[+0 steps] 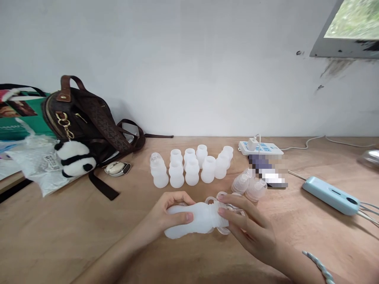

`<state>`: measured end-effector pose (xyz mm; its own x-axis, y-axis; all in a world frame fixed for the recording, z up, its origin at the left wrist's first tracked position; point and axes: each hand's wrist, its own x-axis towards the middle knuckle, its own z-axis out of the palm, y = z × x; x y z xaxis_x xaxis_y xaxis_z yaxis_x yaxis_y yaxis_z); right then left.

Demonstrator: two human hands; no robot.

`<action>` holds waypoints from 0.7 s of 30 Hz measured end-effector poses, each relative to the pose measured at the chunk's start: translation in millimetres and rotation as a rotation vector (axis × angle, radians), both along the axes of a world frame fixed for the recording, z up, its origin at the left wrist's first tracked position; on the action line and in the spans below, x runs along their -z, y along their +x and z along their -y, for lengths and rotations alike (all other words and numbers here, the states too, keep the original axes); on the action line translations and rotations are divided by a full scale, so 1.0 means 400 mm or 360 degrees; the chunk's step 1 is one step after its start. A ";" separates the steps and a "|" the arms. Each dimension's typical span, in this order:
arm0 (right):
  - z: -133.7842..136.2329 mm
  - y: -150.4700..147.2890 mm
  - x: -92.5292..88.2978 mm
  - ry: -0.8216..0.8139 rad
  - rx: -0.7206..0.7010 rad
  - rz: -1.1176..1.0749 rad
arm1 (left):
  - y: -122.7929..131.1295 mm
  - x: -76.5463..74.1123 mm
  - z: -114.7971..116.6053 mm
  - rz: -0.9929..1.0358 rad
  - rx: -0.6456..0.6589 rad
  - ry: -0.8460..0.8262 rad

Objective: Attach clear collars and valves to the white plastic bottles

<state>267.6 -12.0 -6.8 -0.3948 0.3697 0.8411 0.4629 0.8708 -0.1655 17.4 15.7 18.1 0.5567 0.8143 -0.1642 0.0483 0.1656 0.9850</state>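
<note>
My left hand (164, 215) is closed around a white bottle (194, 217), thumb on the near side; the bottle lies tilted on its side above the near middle of the table (118, 236), base to the left and neck to the right. My right hand (256, 230) has its fingertips at the neck end, the thumb hidden, so I cannot tell whether it grips or only touches. Clear rings (224, 230) lie just below and beside the neck, partly covered by my fingers. Farther off stands a group of white bottles (192, 173), a clear dome showing at the leftmost. To the right are clear domed caps (256, 190), with a power strip (271, 150) beyond; far left sits a dark backpack (89, 122)
</note>
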 end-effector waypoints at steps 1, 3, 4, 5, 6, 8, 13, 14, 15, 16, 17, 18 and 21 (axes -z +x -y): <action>0.001 -0.001 -0.003 0.0033 -0.0023 0.0023 | 0.000 0.000 -0.001 -0.0001 0.0015 -0.0072; 0.004 -0.003 -0.008 0.0072 -0.0064 0.0063 | 0.002 -0.005 -0.002 -0.0016 0.0043 -0.0161; 0.006 -0.003 -0.011 0.0067 -0.0069 0.0071 | 0.004 -0.008 -0.001 -0.0025 0.0057 -0.0170; 0.007 -0.003 -0.013 0.0043 -0.0067 0.0072 | 0.006 -0.011 0.001 -0.0032 0.0063 -0.0139; 0.008 -0.003 -0.014 0.0000 -0.0055 0.0066 | 0.008 -0.013 0.004 -0.0037 0.0048 -0.0047; 0.008 -0.001 -0.012 -0.0128 -0.0014 0.0035 | 0.010 -0.012 0.009 -0.0071 -0.0050 0.0345; 0.004 0.003 0.017 -0.0635 0.0066 -0.0124 | 0.002 0.024 0.023 -0.0428 -0.0110 0.1730; 0.004 0.003 0.024 -0.0769 0.0054 -0.0151 | 0.000 0.031 0.026 -0.0497 -0.0061 0.1936; 0.004 0.004 0.029 -0.0901 0.0028 -0.0168 | -0.001 0.037 0.029 -0.0544 -0.0025 0.2090; 0.003 0.004 0.032 -0.1005 -0.0008 -0.0180 | 0.000 0.040 0.033 -0.0572 -0.0012 0.2169; 0.003 0.005 0.032 -0.1075 -0.0045 -0.0188 | 0.003 0.041 0.036 -0.0582 -0.0032 0.2161; 0.002 0.007 0.030 -0.1103 -0.0070 -0.0191 | 0.007 0.039 0.038 -0.0577 -0.0089 0.2068; -0.003 0.014 0.013 -0.0946 -0.0088 -0.0190 | 0.021 0.026 0.036 -0.0487 -0.0370 0.1443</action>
